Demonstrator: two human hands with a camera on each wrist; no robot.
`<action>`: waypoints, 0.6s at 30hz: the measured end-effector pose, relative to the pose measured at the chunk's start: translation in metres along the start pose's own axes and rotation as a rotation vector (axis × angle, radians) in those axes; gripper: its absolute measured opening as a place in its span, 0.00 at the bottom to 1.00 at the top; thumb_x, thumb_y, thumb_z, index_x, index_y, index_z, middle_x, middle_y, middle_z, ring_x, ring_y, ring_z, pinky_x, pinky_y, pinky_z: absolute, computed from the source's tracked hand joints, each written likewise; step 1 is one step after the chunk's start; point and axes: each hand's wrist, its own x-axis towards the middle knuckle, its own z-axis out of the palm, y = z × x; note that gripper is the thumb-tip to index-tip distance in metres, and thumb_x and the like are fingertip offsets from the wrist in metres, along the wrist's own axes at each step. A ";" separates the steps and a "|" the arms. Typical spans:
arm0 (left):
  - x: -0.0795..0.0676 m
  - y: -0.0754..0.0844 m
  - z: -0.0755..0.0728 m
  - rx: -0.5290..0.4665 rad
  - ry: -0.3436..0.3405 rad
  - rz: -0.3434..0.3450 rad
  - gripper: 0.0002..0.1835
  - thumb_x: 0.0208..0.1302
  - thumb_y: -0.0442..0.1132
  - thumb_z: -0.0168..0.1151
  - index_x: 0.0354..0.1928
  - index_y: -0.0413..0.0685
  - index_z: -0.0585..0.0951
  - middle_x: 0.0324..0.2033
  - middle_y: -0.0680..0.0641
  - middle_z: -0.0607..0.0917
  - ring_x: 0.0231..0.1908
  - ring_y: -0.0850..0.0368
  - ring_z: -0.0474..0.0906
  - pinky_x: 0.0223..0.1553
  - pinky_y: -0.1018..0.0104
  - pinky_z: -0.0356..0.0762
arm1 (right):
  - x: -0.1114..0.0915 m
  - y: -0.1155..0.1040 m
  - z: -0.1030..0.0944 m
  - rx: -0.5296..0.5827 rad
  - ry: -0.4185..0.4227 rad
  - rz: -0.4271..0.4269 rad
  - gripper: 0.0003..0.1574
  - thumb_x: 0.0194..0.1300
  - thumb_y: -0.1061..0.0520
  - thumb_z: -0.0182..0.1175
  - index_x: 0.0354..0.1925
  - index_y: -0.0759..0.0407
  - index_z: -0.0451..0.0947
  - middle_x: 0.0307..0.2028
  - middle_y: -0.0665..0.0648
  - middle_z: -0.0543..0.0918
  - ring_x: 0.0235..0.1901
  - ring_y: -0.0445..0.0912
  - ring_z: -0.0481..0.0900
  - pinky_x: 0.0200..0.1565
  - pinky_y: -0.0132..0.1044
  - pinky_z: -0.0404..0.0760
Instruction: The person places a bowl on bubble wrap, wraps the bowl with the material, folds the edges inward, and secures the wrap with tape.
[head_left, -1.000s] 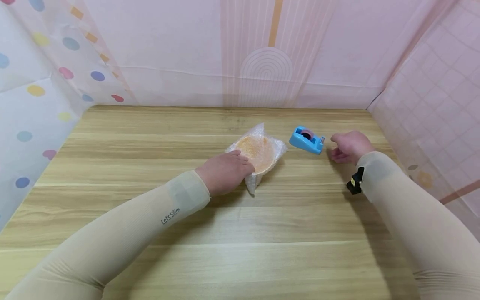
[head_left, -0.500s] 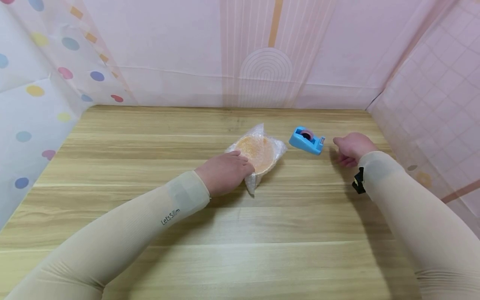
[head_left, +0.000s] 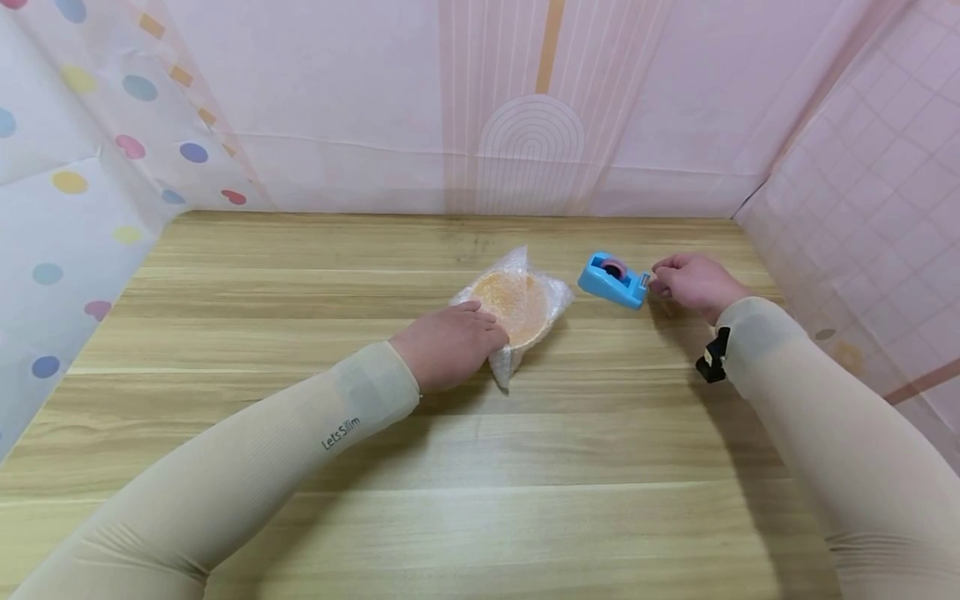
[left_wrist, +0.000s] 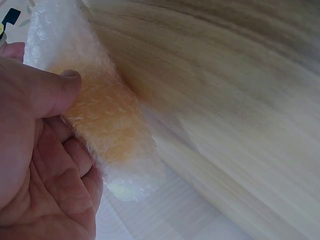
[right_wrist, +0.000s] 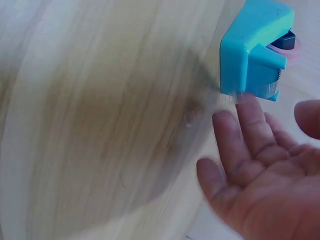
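Note:
My left hand (head_left: 452,346) holds the left edge of a bubble-wrapped package (head_left: 521,310) lying on the table. Inside the clear wrap shows a round, orange, dish-like thing. In the left wrist view the thumb (left_wrist: 57,92) lies over the bubble wrap (left_wrist: 112,120) and the fingers curl beneath it. To the package's right stands a light blue tape dispenser (head_left: 611,283) with a small pinkish roll. My right hand (head_left: 699,285) is at its cutter end. The right wrist view shows those fingers (right_wrist: 231,137) loosely extended, one fingertip right at the dispenser's end, the thumb held apart.
The wood-grain table (head_left: 480,467) runs back to a pink patterned backdrop (head_left: 360,100). A dotted sheet (head_left: 75,233) hangs along the left side and a grid-patterned one (head_left: 862,208) along the right. A black wrist camera (head_left: 711,358) sits below my right wrist.
My right hand first drew back slightly to the right, then moved left and up to the dispenser's cutter end, its fingers straightening. The left hand, package and dispenser have stayed in place.

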 end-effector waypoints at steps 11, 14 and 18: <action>0.001 0.000 -0.001 -0.004 -0.017 -0.004 0.10 0.75 0.29 0.54 0.48 0.48 0.81 0.48 0.50 0.90 0.54 0.55 0.85 0.77 0.53 0.68 | -0.001 0.005 -0.003 -0.073 0.017 -0.018 0.25 0.79 0.47 0.57 0.59 0.66 0.79 0.47 0.59 0.82 0.53 0.57 0.74 0.58 0.50 0.75; 0.000 0.000 -0.001 0.003 -0.010 0.002 0.10 0.74 0.29 0.54 0.47 0.48 0.81 0.47 0.51 0.90 0.53 0.55 0.85 0.76 0.53 0.70 | -0.002 0.004 -0.003 -0.064 0.012 -0.002 0.25 0.79 0.47 0.58 0.60 0.66 0.79 0.51 0.61 0.82 0.54 0.57 0.74 0.62 0.53 0.74; 0.000 0.000 -0.001 0.002 -0.008 0.002 0.10 0.75 0.29 0.54 0.47 0.48 0.81 0.46 0.51 0.90 0.52 0.55 0.85 0.75 0.53 0.70 | -0.001 0.004 -0.002 -0.059 0.014 0.005 0.25 0.79 0.48 0.58 0.60 0.66 0.79 0.51 0.61 0.82 0.54 0.57 0.74 0.60 0.52 0.73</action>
